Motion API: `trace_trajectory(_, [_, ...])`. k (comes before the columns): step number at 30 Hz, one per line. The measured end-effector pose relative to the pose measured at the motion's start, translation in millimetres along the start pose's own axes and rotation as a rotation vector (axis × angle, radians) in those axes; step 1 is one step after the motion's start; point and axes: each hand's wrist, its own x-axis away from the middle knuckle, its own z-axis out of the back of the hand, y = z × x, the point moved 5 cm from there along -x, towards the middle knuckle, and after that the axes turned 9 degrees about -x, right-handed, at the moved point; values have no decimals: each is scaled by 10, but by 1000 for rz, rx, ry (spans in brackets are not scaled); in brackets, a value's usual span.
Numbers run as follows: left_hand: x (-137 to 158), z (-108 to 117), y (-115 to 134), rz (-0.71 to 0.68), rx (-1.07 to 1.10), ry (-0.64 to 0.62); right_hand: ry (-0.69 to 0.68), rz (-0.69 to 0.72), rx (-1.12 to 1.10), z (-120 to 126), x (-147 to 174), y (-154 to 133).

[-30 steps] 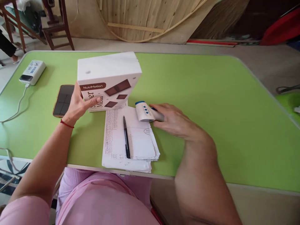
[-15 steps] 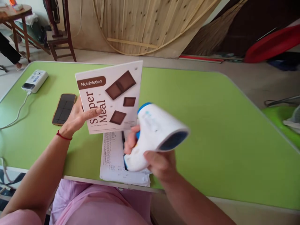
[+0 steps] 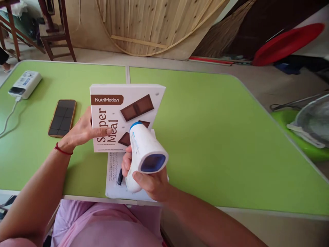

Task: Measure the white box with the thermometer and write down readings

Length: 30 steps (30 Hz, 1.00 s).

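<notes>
My left hand grips a white NutriMotion Super Meal box by its left side, thumb across the front and the other fingers hidden behind. The box is held up above the table, its front with chocolate pieces facing me. My right hand is wrapped round the handle of a white and blue infrared thermometer. The thermometer's dark screen faces me and its far end points at the box, covering the lower right of it. Below lie written paper sheets with a black pen on them, partly hidden.
The green folding table carries a phone and a white power bank with a cable at the left. Beyond stand a wooden chair and a round wooden panel. A green basin is at the right.
The thermometer has moved left and turned so its screen faces me, now overlapping the box. The box has tilted, showing its top edge, and sits slightly lower and to the right in view.
</notes>
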Motion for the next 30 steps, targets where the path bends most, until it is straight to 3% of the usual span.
trace_trajectory(5, [46,12,-37,46,-50,-8,-1,41,9,17,-52,-101])
trace_trajectory(11, [27,-82,29,-9,5,-131,121,39,22,99,-87,-58])
trace_trajectory(17, [32,-84,14,-12,-59,-190,74,67,16,90,-61,-23])
trace_trajectory(30, [17,-59,-1,-41,-120,-197,106,127,51,94,-56,-50])
